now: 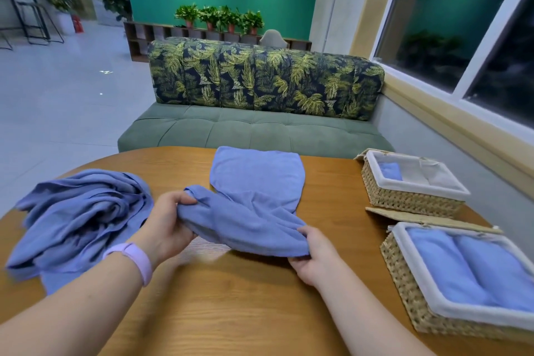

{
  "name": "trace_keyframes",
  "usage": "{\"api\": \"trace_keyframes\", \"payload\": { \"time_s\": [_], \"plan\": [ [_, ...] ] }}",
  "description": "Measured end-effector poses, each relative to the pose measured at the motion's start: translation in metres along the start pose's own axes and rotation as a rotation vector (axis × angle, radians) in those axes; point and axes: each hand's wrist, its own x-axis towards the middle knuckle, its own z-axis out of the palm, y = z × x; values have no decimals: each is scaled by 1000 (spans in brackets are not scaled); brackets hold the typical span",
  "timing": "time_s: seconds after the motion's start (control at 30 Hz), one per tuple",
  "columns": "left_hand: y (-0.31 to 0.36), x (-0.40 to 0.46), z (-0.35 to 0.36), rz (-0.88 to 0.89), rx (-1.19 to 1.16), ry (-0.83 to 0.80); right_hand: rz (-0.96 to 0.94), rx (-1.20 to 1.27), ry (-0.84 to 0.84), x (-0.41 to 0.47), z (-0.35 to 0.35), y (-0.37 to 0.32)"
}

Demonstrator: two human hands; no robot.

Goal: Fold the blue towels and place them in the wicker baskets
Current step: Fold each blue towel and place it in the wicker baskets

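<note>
wooden table (231, 312): your left hand (166, 224) and right hand (313, 254) pinch towel (254, 205) mid-table, fold half done. near basket (410, 298) holds two, far basket (384, 196) one; pile (78, 217) at left edge remains.

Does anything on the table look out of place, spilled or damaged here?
Nothing looks spilled or damaged. The only untidy thing is the pile of towels heaped loose at the table's left edge, apparently unfolded. Both hands hold the towel in the middle; the baskets sit upright.
</note>
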Motion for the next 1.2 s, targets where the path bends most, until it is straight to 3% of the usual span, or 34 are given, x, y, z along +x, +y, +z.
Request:
{"api": "trace_keyframes", "payload": {
  "time_s": [0.23, 0.37, 0.43, 0.57, 0.7, 0.8, 0.93, 1.1, 1.2],
  "plan": [
    [14, -16, -35, 137, 82, -14, 105, -332, -109, -14, -26, -15],
    [21, -33, -45, -2, 32, -60, 93, -334, -113, -12, -35, -23],
    [19, -38, -53, -107, 114, -71, 92, -291, -113, -15, -38, -20],
    [-5, -45, -56, -247, 557, -66, 77, -483, -124, -31, -46, 3],
    [-33, -43, -53, -19, 1203, 180, -52, -665, -100, -45, -52, 24],
    [-39, -42, -49, 49, 1515, 228, -137, -813, -61, -48, -56, 33],
    [-38, -49, -44, -11, 1421, 282, -222, -940, -58, -55, -60, 35],
    [-32, -70, -46, 66, 1140, 359, -92, -430, -126, -70, -65, 30],
    [-36, -93, -44, 12, 1037, 340, -30, -299, -139, -79, -68, 27]
  ]
}}
